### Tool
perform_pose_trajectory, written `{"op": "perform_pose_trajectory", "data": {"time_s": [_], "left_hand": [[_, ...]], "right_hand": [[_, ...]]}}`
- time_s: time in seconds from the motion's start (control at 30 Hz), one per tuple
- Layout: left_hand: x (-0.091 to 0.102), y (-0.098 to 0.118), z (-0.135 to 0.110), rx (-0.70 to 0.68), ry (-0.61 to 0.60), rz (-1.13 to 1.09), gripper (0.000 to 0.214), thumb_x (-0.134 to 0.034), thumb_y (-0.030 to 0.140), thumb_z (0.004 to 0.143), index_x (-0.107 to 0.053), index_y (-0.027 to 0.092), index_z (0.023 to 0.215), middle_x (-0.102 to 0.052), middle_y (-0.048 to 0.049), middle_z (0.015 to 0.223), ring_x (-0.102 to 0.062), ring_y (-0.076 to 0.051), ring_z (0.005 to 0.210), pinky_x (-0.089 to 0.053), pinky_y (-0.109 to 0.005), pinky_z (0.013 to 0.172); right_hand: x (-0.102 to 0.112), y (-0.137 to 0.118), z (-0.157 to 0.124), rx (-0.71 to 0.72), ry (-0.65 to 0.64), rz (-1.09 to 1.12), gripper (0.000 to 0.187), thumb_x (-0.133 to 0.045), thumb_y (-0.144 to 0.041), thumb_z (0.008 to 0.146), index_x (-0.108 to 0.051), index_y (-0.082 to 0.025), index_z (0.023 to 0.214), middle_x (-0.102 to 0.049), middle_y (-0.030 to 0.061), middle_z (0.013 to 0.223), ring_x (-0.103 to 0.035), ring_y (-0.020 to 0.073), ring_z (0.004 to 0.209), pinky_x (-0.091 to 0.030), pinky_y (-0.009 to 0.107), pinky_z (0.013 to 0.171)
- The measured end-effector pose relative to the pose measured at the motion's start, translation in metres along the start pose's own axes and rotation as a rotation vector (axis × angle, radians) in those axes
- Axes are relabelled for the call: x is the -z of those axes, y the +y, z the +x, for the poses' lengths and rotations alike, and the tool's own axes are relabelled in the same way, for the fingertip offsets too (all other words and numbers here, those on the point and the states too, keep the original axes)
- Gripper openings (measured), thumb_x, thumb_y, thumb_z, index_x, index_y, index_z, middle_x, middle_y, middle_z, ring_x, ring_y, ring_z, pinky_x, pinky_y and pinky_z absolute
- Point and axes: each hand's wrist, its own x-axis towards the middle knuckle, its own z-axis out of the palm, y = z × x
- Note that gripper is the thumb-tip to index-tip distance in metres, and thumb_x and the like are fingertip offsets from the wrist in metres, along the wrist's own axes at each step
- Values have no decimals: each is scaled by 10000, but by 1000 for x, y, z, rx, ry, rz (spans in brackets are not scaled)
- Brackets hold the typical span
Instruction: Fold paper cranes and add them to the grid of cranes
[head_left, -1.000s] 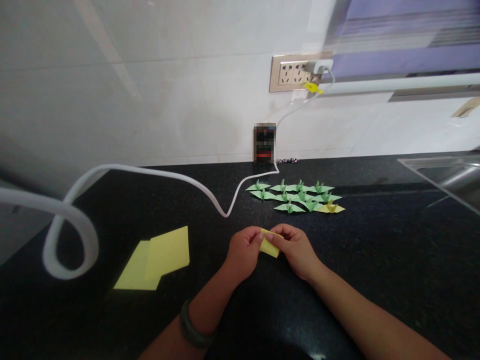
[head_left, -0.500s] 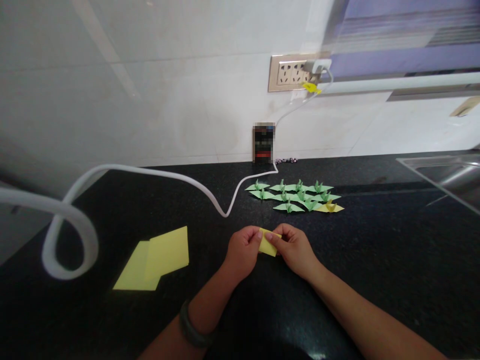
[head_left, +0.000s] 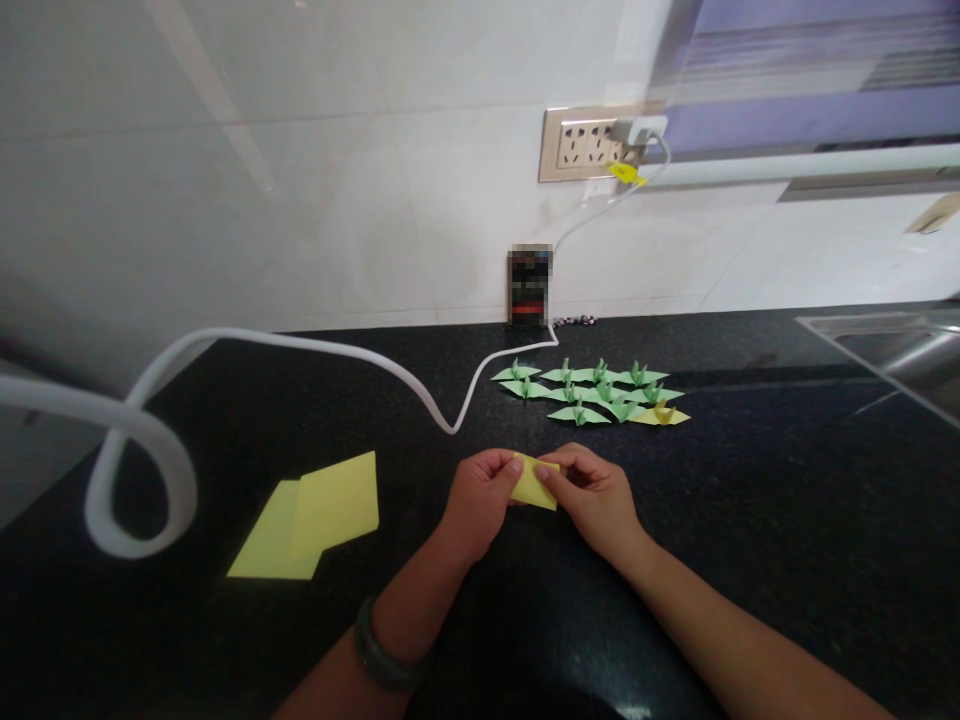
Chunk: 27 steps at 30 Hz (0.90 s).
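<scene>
Pinching a small folded yellow paper (head_left: 534, 482) between them, the left hand (head_left: 480, 500) and the right hand (head_left: 596, 495) meet just above the black counter (head_left: 750, 520), near its front edge; each hand's thumb and forefinger are closed narrowly on one end of the piece, the left wrist bearing a dark bracelet (head_left: 386, 655). Compared with the views half a second and a second ago, the paper has tilted flatter and the fingers have slid slightly along it, which suggests a crease being pressed rather than a new fold begun. Toward the left front of the counter lie two overlapping yellow sheets (head_left: 315, 515), well apart from the hands. Farther back, near the middle, a cluster of green paper cranes (head_left: 585, 390) sits with one yellow crane (head_left: 660, 413) at its right end. A white cable (head_left: 315, 350) crosses the counter to a wall socket (head_left: 581, 145) beyond.
</scene>
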Motion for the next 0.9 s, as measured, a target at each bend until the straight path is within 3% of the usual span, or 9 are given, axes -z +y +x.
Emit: {"op": "perform_pose_trajectory", "data": {"time_s": [0.23,0.43,0.67,0.9], "left_hand": [[-2,1,0,66,-51,-145,254,-555,342,682,-593,107,770,-577,-30,656,-526,-114,568,-442,-246,534],[2,4,0,102,-120,-224,253,-566,346,674,-604,118,777,-593,-29,665,-543,-118,575,-438,-247,537],[5,3,2,145,-153,-262,223,-570,313,681,-604,108,761,-581,-27,655,-535,-103,562,-438,-236,526],[4,4,2,205,-119,-288,208,-570,307,669,-607,118,750,-592,-35,671,-551,-120,582,-440,-244,528]], "right_hand": [[10,-3,4,264,-92,-105,87,-562,-219,697,-634,-200,741,-526,24,703,-496,103,572,-419,231,499],[26,-8,11,471,-370,-263,214,-495,-164,728,-631,-217,885,-580,45,758,-541,124,660,-448,242,572],[34,-16,14,543,-544,-426,273,-443,-121,750,-608,-204,951,-587,58,792,-539,130,684,-436,240,592],[32,-18,15,548,-581,-485,257,-431,-115,750,-606,-183,925,-586,62,790,-538,127,673,-431,238,599]]}}
